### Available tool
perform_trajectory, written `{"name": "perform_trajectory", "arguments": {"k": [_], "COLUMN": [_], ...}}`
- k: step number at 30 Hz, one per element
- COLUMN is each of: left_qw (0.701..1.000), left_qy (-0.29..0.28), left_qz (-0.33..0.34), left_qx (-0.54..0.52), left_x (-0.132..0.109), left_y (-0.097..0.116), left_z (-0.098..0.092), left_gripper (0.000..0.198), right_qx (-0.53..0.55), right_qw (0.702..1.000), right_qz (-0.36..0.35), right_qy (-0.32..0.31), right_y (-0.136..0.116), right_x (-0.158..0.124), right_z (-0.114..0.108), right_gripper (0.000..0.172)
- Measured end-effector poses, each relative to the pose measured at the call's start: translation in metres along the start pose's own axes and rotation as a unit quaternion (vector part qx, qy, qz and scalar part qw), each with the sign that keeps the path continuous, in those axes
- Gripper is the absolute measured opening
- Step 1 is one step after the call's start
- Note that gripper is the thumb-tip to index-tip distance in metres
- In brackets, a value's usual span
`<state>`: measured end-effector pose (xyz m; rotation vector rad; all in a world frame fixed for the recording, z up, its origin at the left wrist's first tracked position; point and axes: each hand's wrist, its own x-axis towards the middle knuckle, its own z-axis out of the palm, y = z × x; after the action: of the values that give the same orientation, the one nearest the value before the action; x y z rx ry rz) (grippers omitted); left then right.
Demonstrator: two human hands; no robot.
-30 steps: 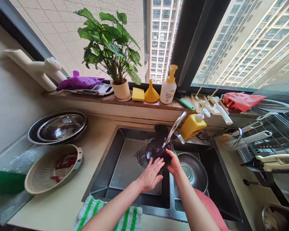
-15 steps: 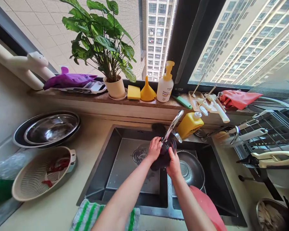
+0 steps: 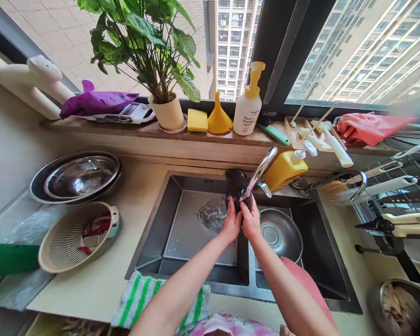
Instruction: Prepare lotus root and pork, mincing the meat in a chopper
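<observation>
Where the counter (image 3: 140, 196) meets the window, a sink (image 3: 185, 233) sits sunlit.

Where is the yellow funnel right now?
The yellow funnel stands on the windowsill, between the yellow sponge and the pump bottle.

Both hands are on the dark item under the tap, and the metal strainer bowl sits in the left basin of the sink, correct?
Not quite. The head view shows the metal strainer bowl in the right basin. Both hands, left and right, do hold the dark item under the tap.
</observation>
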<state>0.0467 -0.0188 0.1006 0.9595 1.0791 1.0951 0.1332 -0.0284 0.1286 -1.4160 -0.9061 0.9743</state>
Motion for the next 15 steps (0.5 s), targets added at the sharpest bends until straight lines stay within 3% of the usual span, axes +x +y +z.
{"name": "perform_trajectory", "arguments": {"k": [2, 5, 7, 11, 15], "left_qw": [0.999, 0.996, 0.993, 0.989, 0.981], "left_qy": [0.03, 0.028, 0.018, 0.051, 0.104], "left_qz": [-0.017, -0.082, -0.115, -0.135, -0.143], "left_qx": [-0.013, 0.009, 0.017, 0.027, 0.075], "left_x": [-0.01, -0.014, -0.009, 0.005, 0.019], "left_y": [-0.005, -0.012, -0.021, -0.048, -0.072], "left_z": [-0.003, -0.012, -0.015, -0.021, -0.055], "left_gripper": [0.044, 0.01, 0.007, 0.007, 0.015], "right_qx": [-0.043, -0.116, -0.16, -0.201, -0.172], "right_qw": [0.998, 0.985, 0.976, 0.978, 0.983], "right_qz": [-0.021, -0.052, -0.067, -0.044, 0.032], "right_qy": [-0.027, -0.118, -0.134, -0.019, 0.049], "right_y": [0.001, -0.003, -0.006, -0.013, -0.016], "right_x": [0.0, -0.007, -0.011, -0.02, -0.042], "right_z": [-0.002, -0.009, -0.016, -0.038, -0.077], "right_gripper": [0.056, 0.055, 0.055, 0.053, 0.055]}}
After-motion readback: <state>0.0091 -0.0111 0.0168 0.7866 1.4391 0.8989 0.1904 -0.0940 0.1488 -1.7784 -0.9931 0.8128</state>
